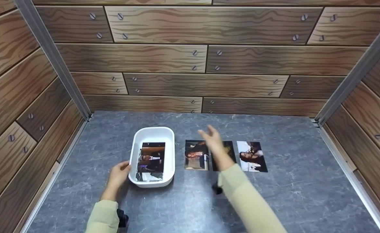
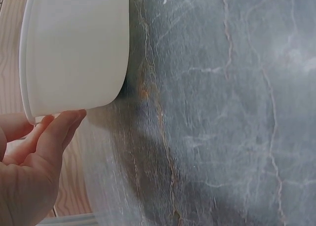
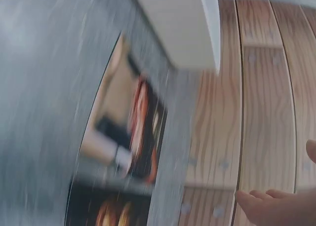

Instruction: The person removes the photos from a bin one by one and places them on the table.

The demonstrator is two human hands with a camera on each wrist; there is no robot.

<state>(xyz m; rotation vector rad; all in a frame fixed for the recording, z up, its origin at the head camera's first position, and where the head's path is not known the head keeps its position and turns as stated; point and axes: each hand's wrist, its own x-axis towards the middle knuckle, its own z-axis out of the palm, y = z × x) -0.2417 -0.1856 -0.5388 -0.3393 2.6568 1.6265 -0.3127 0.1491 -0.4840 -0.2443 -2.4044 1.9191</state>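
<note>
A white plastic tub (image 1: 171,161) stands left of centre on the table, with overlapping photo prints (image 1: 151,161) lying inside it. My left hand (image 1: 118,174) grips the tub's left edge; in the left wrist view its thumb is at the rim and its fingers lie against the outer wall. My right hand (image 1: 214,140) is in the air over the row of photos, fingers spread and holding nothing. To the right of the tub lie a left photo (image 1: 195,158), a dark middle photo (image 1: 230,152) partly hidden by the right hand and wrist, and a right photo (image 1: 251,157).
The grey marbled tabletop (image 1: 293,194) runs back to a wood-patterned wall (image 1: 209,58). Similar panels with metal corner strips stand at the left and right. Black straps or devices show at both wrists.
</note>
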